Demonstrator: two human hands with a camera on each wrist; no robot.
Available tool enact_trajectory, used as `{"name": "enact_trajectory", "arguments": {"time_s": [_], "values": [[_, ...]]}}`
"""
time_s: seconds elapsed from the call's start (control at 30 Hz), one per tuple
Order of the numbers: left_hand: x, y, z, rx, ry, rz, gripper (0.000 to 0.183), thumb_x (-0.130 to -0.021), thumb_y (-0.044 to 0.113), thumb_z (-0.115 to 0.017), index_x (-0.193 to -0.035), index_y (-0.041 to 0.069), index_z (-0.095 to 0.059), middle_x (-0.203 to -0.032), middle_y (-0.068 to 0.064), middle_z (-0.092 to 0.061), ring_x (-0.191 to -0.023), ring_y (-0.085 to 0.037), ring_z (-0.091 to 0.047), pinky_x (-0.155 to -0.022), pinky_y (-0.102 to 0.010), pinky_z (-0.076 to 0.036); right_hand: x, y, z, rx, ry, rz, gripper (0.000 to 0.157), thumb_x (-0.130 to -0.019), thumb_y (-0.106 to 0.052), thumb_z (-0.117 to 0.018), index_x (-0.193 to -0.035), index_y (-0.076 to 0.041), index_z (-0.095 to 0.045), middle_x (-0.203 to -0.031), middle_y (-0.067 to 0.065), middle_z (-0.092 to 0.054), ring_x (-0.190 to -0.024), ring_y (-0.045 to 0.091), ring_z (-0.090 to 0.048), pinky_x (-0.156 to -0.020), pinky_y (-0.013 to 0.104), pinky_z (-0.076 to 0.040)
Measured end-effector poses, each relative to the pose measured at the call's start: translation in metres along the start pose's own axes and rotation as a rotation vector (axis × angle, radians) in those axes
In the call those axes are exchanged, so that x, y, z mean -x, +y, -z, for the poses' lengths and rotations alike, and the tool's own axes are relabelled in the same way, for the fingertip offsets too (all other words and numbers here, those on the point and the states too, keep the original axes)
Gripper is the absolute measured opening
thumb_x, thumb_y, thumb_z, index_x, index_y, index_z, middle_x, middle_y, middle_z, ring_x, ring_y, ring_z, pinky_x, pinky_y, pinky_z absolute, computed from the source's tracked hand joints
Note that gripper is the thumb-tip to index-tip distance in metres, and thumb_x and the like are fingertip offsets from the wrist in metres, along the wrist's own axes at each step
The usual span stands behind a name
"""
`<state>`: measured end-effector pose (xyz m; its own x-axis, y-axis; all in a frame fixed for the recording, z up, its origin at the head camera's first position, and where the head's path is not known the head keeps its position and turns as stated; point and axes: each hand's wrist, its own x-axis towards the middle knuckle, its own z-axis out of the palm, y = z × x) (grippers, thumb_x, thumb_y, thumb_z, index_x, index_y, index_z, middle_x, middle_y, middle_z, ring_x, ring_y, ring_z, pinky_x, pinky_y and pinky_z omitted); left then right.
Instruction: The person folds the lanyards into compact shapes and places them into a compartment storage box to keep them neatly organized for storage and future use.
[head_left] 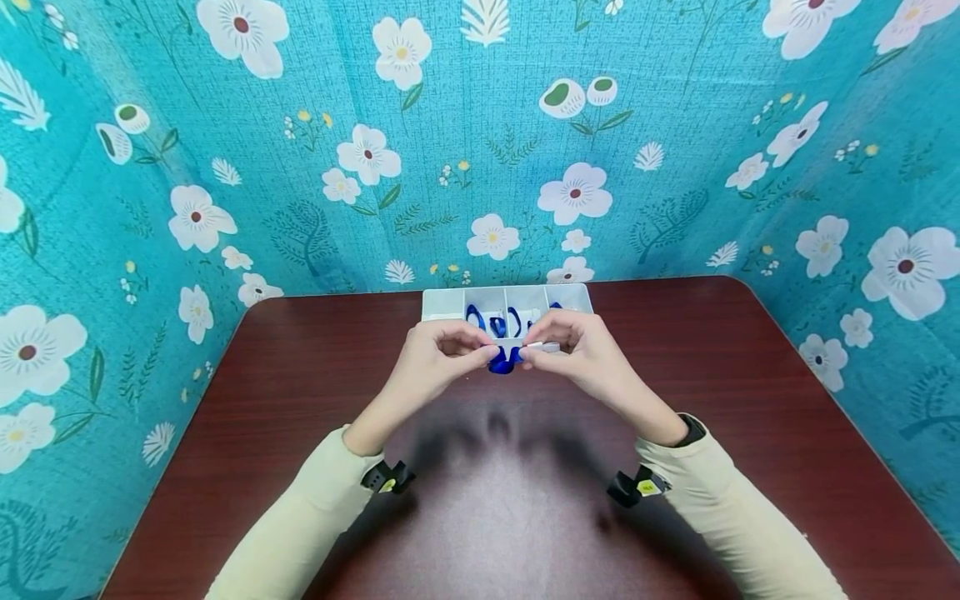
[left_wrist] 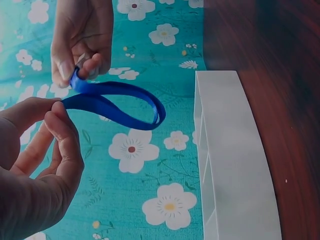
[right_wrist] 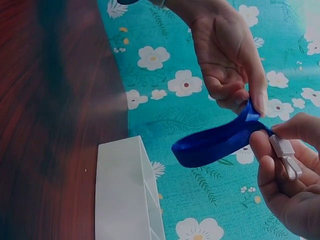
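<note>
A blue lanyard, its flat strap folded into a loop, hangs between the two hands above the table. My left hand pinches one part of the strap between thumb and forefinger. Opposite it, my right hand pinches the strap close to a white clip, which lies against the curled fingers in the right wrist view. Both hands' fingertips are near each other, and in the left wrist view the doubled strap droops away from them.
Just beyond the hands, a white divided box stands at the table's back edge. Several blue straps lie in its compartments. The dark red-brown table meets a teal flowered cloth at the back and sides.
</note>
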<state>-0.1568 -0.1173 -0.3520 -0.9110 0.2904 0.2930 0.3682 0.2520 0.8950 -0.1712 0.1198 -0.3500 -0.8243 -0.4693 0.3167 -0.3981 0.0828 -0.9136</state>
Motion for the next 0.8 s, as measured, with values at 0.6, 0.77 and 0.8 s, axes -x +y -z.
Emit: {"name": "enact_trajectory", "arguments": {"time_s": [0.6, 0.77, 0.8], "values": [[0.001, 0.005, -0.006, 0.068, -0.037, -0.013, 0.011, -0.089, 0.012, -0.077, -0.096, 0.004, -0.077, -0.087, -0.008, -0.075, -0.075, -0.023, -0.071, -0.062, -0.023, -0.053, -0.005, -0.005, -0.011, 0.031, 0.007, 0.029, 0.008, -0.089, 0.000, -0.073, -0.096, -0.002, -0.069, -0.084, 0.008, -0.074, -0.075, 0.024, -0.072, -0.059, 0.024, -0.049], [0.000, 0.003, -0.007, 0.111, -0.056, -0.013, 0.013, -0.088, 0.006, -0.076, -0.100, -0.001, -0.076, -0.090, -0.012, -0.075, -0.081, -0.031, -0.072, -0.067, -0.024, -0.055, -0.005, -0.005, -0.013, 0.026, 0.016, 0.044, 0.008, -0.089, 0.001, -0.072, -0.095, -0.002, -0.069, -0.085, 0.009, -0.074, -0.076, 0.032, -0.072, -0.067, 0.028, -0.055], [-0.001, 0.003, -0.007, 0.114, -0.059, -0.011, 0.013, -0.088, 0.005, -0.077, -0.100, 0.000, -0.076, -0.090, -0.011, -0.075, -0.081, -0.031, -0.072, -0.069, -0.025, -0.056, -0.005, -0.005, -0.013, 0.029, 0.018, 0.047, 0.008, -0.089, 0.001, -0.072, -0.096, -0.001, -0.069, -0.085, 0.010, -0.074, -0.076, 0.032, -0.072, -0.067, 0.029, -0.056]]}}
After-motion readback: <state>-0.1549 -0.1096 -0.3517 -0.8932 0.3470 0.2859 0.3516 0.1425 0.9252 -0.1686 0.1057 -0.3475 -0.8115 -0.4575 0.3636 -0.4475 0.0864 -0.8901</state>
